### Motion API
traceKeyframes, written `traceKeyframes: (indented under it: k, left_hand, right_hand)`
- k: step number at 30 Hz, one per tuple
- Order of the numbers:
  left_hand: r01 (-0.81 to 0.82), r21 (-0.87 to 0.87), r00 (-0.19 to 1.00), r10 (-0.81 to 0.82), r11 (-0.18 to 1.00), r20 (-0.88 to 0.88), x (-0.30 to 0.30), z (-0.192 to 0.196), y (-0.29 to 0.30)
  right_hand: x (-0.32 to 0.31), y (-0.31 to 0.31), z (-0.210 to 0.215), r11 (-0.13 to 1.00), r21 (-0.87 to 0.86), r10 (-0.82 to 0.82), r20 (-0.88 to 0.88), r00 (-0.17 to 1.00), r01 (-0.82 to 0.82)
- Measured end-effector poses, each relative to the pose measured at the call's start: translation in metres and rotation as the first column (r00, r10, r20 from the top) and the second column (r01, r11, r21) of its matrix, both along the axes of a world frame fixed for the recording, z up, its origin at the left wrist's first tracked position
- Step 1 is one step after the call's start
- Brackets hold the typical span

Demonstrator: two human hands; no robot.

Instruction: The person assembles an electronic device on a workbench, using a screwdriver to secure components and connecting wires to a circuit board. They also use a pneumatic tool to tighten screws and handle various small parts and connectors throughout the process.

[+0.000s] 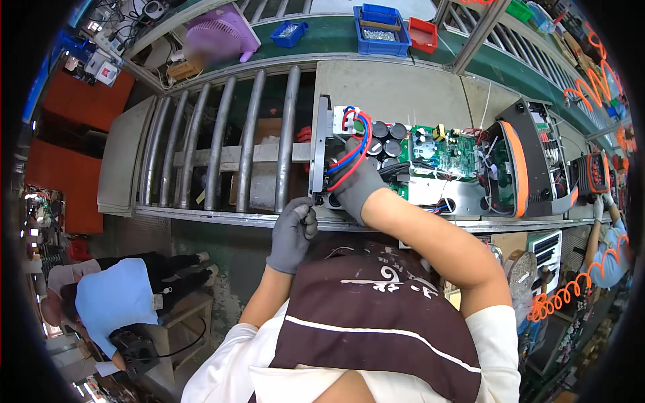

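An opened electrical unit lies on the bench, with a green circuit board (459, 156), black round capacitors (380, 129) and an orange-edged black housing end (515, 168). At its left end stands a dark grey end panel (319, 144). My gloved left hand (293, 234) is closed at the near lower corner of this panel, fingers curled together; whatever they pinch is too small to make out. My gloved right hand (357, 185) reaches inside, just right of the panel, behind looped red and blue cables (367, 138). Its fingers are mostly hidden there.
Metal rollers (247, 141) run left of the unit. A second similar unit (591, 173) stands farther right, by a co-worker's gloved hands. Beyond the bench are blue parts bins (383, 43), a red bin (422, 35) and a purple fan (218, 37). Another person (121, 295) bends at lower left.
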State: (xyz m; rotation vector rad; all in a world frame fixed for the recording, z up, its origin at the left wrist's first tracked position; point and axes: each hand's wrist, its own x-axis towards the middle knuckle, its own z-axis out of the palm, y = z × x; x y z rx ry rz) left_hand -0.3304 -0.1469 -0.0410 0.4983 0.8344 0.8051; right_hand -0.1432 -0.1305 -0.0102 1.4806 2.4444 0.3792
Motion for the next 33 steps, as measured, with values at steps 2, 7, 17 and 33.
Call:
traceKeyframes:
  k: [2, 7, 17, 33]
  left_hand:
    - [-0.002, 0.006, 1.000, 0.002, 1.000, -0.008, -0.001, -0.001, 0.001]
    - [-0.021, 0.019, 1.000, 0.021, 1.000, -0.005, -0.007, -0.007, 0.000]
    - [-0.072, -0.014, 0.997, 0.071, 0.997, -0.036, -0.009, -0.006, -0.007]
    - [-0.033, -0.007, 0.997, 0.032, 0.999, -0.065, -0.004, -0.005, -0.014]
  right_hand:
    - [0.009, 0.009, -0.028, 0.995, 0.059, 0.078, -0.020, 0.997, -0.077]
    - [0.007, -0.001, 0.020, 0.996, -0.025, 0.073, -0.215, 0.974, -0.081]
    - [-0.015, -0.031, 0.003, 0.999, -0.016, -0.033, -0.357, 0.934, 0.029]
    - [-0.015, -0.030, -0.023, 0.980, 0.188, 0.032, -0.471, 0.881, 0.065]
